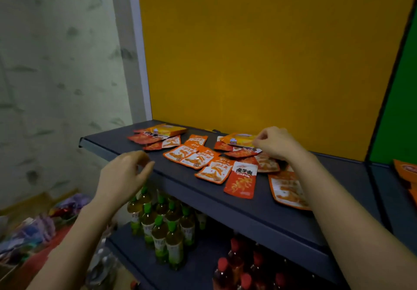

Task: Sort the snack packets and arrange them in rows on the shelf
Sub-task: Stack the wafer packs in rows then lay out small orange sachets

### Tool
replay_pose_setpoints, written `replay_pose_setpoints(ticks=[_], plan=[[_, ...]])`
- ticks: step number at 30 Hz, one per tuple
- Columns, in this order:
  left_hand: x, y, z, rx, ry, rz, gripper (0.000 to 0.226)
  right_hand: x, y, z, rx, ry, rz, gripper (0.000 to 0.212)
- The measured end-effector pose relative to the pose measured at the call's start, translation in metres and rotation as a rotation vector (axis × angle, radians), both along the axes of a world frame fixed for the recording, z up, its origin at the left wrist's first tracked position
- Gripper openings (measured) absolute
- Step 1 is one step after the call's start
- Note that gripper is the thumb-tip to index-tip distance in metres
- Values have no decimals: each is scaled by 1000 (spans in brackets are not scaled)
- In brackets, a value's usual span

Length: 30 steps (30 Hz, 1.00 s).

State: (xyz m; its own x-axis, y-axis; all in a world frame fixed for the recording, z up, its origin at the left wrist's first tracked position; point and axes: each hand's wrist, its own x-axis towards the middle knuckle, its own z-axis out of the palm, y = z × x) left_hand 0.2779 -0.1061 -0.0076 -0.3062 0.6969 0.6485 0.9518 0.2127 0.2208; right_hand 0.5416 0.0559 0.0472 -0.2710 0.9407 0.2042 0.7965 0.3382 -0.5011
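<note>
Several orange and red snack packets (214, 168) lie scattered on a dark grey shelf (259, 213). One yellow packet (167, 130) lies on a red pile at the back left. My right hand (274, 143) pinches the edge of another yellow packet (240, 139) at the back middle. An orange packet with a white label (242, 180) lies near the front. A larger orange packet (287, 191) is partly under my right forearm. My left hand (123, 175) hovers over the shelf's front left edge, fingers loosely curled, holding nothing.
A yellow back panel (259, 59) rises behind the shelf, a green panel (399, 100) to the right. The lower shelf holds green-capped bottles (164, 226) and red-capped bottles (243, 267). Bags and clutter (33, 228) lie on the floor at left. Another orange packet (406, 172) sits far right.
</note>
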Motion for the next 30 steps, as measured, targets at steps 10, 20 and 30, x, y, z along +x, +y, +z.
replay_pose_setpoints(ticks=[10,20,30], plan=[[-75,97,9,24,-73,-74,21,-28,76,-9,-140,-92,-305,40],[-179,209,26,-75,-106,-81,40,-78,115,-7,-231,-311,-520,78],[-237,296,27,-658,-459,-211,74,-101,136,-16,-335,-107,-695,125]])
